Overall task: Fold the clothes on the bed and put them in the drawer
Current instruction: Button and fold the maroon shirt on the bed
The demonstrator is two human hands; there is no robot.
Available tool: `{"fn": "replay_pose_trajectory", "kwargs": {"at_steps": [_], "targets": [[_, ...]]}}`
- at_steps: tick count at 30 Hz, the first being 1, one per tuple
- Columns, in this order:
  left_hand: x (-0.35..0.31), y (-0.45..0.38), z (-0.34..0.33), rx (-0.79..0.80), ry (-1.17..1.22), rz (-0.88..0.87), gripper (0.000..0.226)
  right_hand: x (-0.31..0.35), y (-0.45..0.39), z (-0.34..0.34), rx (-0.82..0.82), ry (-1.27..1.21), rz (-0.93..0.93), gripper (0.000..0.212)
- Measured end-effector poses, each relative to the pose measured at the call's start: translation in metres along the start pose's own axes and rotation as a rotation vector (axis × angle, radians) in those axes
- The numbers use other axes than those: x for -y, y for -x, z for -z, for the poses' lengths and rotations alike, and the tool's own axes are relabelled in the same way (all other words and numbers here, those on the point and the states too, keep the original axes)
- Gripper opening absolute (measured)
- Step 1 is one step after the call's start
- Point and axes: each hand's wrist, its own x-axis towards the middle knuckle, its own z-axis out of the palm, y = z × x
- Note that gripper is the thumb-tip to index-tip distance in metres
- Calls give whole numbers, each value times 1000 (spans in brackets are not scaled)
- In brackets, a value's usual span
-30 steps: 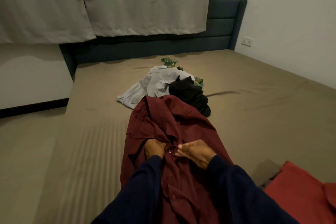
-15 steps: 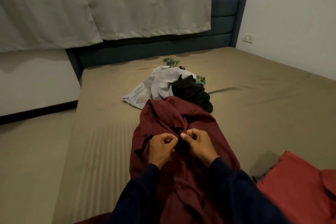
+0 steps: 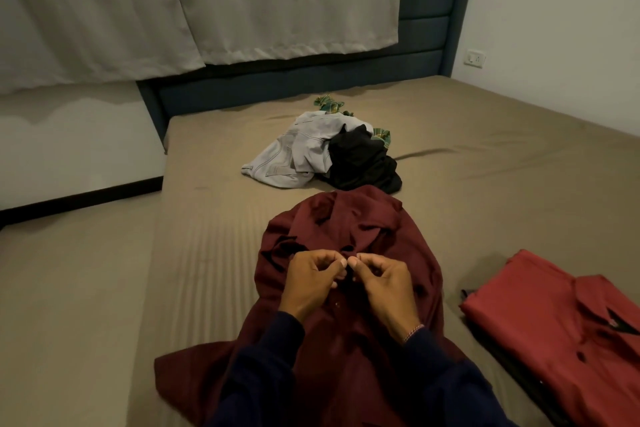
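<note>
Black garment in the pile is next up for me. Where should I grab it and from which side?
Probably take the black garment at its raised peak on the far side, coming down from above. It lies bunched, draped partly over the grey garment to its left, so lifting straight up should free it without dragging the grey one. Both hands, left hand and right hand, are pinching the maroon shirt.

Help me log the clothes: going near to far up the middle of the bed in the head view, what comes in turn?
Maroon shirt, pinched by left hand and right hand → black garment → green plaid garment → dark blue headboard.
</note>
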Motion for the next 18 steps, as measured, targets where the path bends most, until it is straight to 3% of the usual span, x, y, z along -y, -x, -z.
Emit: {"fn": "replay_pose_trajectory", "kwargs": {"at_steps": [9, 18], "targets": [[14, 26, -20, -54, 127, 103, 20, -13, 23, 16, 55, 63, 44, 9], [10, 25, -20, 22, 203, 177, 11, -26, 4, 22, 47, 325, 285, 8]]}}
